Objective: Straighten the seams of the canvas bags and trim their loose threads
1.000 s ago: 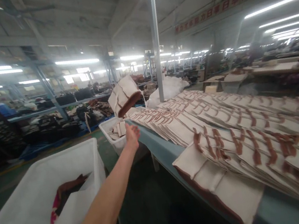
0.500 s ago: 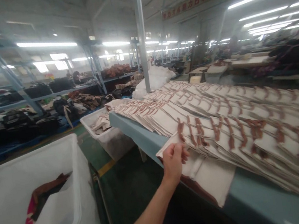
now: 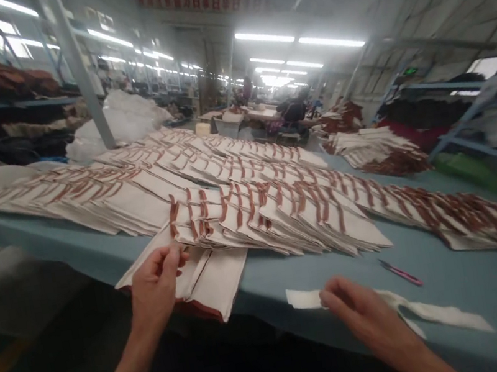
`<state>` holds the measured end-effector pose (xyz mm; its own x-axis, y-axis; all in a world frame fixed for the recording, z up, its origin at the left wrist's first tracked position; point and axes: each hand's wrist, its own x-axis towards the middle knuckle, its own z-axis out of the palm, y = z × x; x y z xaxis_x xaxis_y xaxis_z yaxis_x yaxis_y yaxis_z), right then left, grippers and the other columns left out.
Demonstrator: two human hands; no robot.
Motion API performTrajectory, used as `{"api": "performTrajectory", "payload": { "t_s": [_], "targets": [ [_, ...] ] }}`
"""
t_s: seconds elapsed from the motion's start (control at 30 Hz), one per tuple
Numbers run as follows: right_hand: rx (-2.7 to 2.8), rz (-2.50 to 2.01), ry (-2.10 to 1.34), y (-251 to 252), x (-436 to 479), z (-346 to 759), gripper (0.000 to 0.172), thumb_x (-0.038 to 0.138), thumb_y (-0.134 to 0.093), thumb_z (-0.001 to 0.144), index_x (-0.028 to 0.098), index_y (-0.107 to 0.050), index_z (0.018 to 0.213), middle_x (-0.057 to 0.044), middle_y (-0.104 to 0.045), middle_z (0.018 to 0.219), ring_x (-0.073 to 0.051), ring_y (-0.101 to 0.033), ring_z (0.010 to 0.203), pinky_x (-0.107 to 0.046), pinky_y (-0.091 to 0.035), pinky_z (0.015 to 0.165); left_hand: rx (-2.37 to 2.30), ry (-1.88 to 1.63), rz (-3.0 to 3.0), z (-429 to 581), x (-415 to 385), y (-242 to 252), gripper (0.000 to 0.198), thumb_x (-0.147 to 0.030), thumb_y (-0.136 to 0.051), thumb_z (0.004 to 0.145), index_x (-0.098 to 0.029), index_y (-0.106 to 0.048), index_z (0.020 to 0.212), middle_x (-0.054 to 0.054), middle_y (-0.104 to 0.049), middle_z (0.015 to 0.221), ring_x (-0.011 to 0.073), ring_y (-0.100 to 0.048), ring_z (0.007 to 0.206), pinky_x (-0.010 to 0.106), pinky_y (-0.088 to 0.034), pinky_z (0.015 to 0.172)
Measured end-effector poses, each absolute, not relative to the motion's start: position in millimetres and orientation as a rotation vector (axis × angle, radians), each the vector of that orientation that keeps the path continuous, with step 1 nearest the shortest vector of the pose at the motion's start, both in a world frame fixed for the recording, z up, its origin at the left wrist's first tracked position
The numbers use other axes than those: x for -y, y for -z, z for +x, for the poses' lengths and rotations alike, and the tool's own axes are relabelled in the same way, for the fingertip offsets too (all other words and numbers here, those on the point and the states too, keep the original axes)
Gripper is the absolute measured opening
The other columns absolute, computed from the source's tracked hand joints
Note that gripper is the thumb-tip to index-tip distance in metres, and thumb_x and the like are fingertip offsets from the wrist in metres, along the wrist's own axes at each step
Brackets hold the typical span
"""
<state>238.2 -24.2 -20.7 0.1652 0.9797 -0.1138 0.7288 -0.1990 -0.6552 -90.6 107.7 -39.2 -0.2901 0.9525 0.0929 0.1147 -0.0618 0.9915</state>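
My left hand is closed, thumb and fingers pinched together over a cream fabric piece with a brown edge at the table's front; what the fingertips hold is too small to make out. To the right, my right hand has its fingers bent together at a white strip, which sticks out beyond the fingertips. More white strip material lies behind that hand on the blue-green table. Overlapping rows of cream pieces with brown straps spread out beyond both hands.
A pink pen-like tool lies right of the rows. Further stacks stand at the back right. A metal post rises beside a white plastic bundle. Shelves with dark goods flank the table; people sit in the distance.
The view has swung right; the white bins have left it. My right hand has come into view at the white strip. My left hand remains pinched by the cream fabric piece.
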Motion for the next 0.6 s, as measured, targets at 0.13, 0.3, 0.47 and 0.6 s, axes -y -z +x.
{"api": "performTrajectory", "payload": {
  "t_s": [0.13, 0.3, 0.47, 0.6],
  "targets": [
    [1.614, -1.946, -0.821, 28.6, 26.4, 234.5, 0.044, 0.061, -0.045, 0.096, 0.022, -0.057, 0.079, 0.001, -0.054, 0.072, -0.019, -0.05, 0.07, -0.03, -0.037, 0.064, -1.801, -1.684, 0.994, -116.4, -101.8, 59.0, 0.039, -0.043, -0.068, 0.081, -0.02, -0.073, 0.111, 0.005, -0.071, 0.11, 0.0219, -0.061, 0.088, 0.035, -0.051, 0.085],
    [1.722, -1.7, -1.188, 62.5, 32.9, 186.6, 0.038, 0.055, -0.05, 0.098, 0.021, -0.057, 0.081, 0.002, -0.056, 0.07, -0.016, -0.049, 0.066, -0.028, -0.035, 0.062, -1.851, -1.707, 0.602, -123.8, -69.4, 100.0, 0.06, -0.055, -0.067, 0.082, -0.016, -0.06, 0.127, 0.012, -0.064, 0.122, 0.024, -0.064, 0.099, 0.033, -0.054, 0.078],
    [1.758, -1.594, -1.292, 75.4, 26.1, 140.7, 0.031, 0.047, -0.054, 0.098, 0.021, -0.058, 0.082, 0.003, -0.056, 0.068, -0.015, -0.049, 0.064, -0.027, -0.033, 0.06, -1.442, -1.402, 0.564, -86.7, -67.6, 116.3, 0.06, -0.065, -0.079, 0.076, -0.01, -0.073, 0.101, 0.014, -0.075, 0.093, 0.0275, -0.073, 0.075, 0.038, -0.06, 0.062],
    [1.752, -1.572, -1.225, 74.1, 21.4, 131.6, 0.031, 0.046, -0.056, 0.099, 0.021, -0.059, 0.082, 0.004, -0.055, 0.065, -0.014, -0.049, 0.062, -0.026, -0.032, 0.058, -1.408, -1.56, 0.569, -96.4, -82.6, 85.3, 0.035, -0.039, -0.07, 0.098, -0.013, -0.068, 0.121, 0.012, -0.072, 0.117, 0.0243, -0.072, 0.096, 0.042, -0.063, 0.081]
  ]
}}
